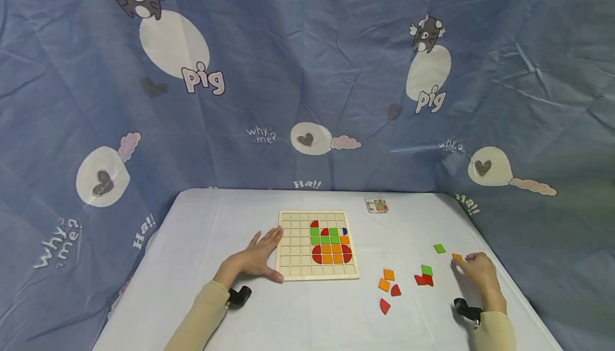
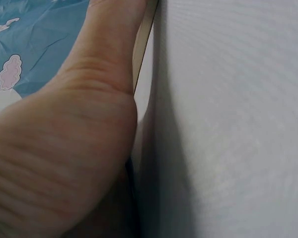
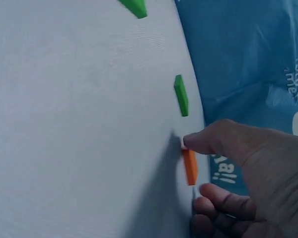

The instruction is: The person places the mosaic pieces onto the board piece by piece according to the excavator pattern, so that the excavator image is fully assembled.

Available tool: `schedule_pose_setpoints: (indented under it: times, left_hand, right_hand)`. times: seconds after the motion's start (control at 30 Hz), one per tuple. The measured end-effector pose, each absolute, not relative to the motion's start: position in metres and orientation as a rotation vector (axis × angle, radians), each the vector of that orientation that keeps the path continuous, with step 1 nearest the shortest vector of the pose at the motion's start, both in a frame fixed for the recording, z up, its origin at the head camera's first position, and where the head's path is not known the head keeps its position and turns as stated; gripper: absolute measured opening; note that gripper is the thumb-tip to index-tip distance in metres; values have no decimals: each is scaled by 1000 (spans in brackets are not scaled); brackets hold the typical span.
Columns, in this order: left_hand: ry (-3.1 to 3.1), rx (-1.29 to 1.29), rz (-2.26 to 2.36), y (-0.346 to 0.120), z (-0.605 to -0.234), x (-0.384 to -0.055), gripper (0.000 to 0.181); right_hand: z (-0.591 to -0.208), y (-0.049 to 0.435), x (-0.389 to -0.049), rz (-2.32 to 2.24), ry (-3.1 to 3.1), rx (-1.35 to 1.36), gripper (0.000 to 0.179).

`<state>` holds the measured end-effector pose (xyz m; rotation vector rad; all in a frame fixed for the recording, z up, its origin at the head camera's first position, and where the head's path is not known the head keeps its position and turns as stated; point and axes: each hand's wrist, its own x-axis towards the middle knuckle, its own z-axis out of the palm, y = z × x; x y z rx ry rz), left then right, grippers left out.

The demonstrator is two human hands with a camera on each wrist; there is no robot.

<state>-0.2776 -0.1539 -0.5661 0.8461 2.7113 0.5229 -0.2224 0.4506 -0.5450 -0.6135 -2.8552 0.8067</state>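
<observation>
- The left hand (image 1: 254,257) lay spread along the left edge of the board (image 1: 291,241), thumb by its near left corner.
- The right hand (image 1: 482,276) bent over an orange piece (image 3: 190,168), thumb at one end and curled fingers near the other; I could not tell whether it pinched the piece.
- The board lay flat, with green, orange and red pieces and a blue piece (image 1: 344,231) in the right part of its grid.
- A green square (image 1: 439,248) lay near the orange piece, to its left.
- Farther left, another green square (image 1: 427,270) lay against two red pieces (image 1: 428,281).
- Nearer the board were two orange squares (image 1: 388,274) and two red wedges (image 1: 385,306).
- A small card (image 1: 377,205) lay past the board's far right corner.
- Behind the white table (image 1: 230,223) hung a blue cloth (image 1: 259,46) with printed pigs.
</observation>
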Motion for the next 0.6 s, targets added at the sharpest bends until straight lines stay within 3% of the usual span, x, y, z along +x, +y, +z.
schedule_pose_setpoints:
  times: [0.6]
  left_hand:
    - [2698, 846, 517, -152, -561, -277, 133]
  right_hand:
    - [-549, 449, -231, 791, -2855, -594, 39]
